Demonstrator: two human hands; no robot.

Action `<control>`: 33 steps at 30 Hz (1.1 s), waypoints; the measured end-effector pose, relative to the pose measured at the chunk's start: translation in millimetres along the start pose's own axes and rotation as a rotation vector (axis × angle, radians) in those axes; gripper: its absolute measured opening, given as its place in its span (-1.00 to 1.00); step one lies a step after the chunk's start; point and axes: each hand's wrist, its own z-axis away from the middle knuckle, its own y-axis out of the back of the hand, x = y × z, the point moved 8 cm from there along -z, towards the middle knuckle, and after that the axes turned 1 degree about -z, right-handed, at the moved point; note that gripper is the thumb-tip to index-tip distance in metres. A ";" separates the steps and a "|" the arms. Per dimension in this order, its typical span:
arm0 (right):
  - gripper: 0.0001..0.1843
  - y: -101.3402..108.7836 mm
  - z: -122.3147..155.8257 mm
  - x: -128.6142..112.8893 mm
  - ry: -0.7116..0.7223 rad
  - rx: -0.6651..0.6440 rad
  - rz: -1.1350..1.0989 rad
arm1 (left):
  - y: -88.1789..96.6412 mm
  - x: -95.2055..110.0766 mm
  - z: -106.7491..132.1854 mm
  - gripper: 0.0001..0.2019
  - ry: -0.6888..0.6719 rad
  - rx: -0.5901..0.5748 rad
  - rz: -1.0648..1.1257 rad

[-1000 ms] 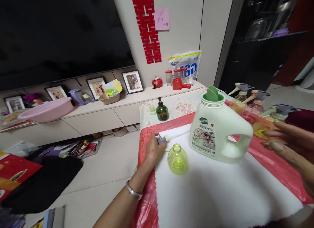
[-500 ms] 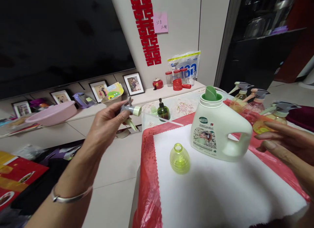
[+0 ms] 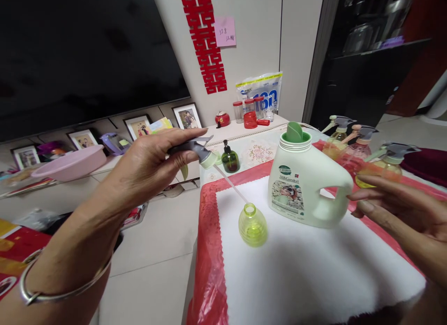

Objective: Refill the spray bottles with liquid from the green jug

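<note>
My left hand (image 3: 164, 152) grips a grey and pale-green spray nozzle (image 3: 200, 152) between thumb and fingers. Its thin clear tube slants down to the right, the tip close to the mouth of a yellow-green ribbed bottle (image 3: 253, 227); whether the tip is inside I cannot tell. The bottle stands upright and uncapped on a white mat (image 3: 265, 283). To its right is a large pale-green jug (image 3: 303, 185) with a darker green spout. At the right, my right hand (image 3: 408, 218) hovers near the jug's handle, fingers apart, holding nothing.
Several filled spray bottles (image 3: 391, 162) stand behind my right hand. A dark green pump bottle (image 3: 231, 159) is at the table's back. Red plastic (image 3: 209, 250) covers the table's left edge. Red-lidded jars (image 3: 249, 110) and framed photos (image 3: 187, 116) line the cabinet top.
My left hand has moved right and tilted the spray nozzle, bringing its tube down from above to the bottle's mouth. My right hand has shifted slightly left towards the jug's handle.
</note>
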 end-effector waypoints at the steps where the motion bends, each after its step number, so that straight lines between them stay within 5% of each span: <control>1: -0.44 -1.2 -0.2 -1.2 0.010 -0.012 0.001 | -2.0 4.2 0.9 -0.61 -0.067 -0.016 -0.052; 7: -0.53 -21.5 0.4 -7.8 0.122 -0.156 0.062 | -23.6 33.3 13.1 -0.63 -0.293 -0.081 -0.216; 13: -0.72 -84.0 16.7 -36.2 0.312 -0.382 0.035 | -63.3 65.5 38.4 -0.62 -0.470 -0.115 -0.244; 22: -0.70 -158.5 42.6 -37.6 0.362 -0.562 -0.147 | -119.0 58.9 62.8 -0.56 -0.488 -0.181 -0.309; 33: -0.73 -180.5 48.1 -38.3 0.257 -0.615 -0.392 | -115.7 52.2 71.5 -0.52 -0.503 -0.083 -0.078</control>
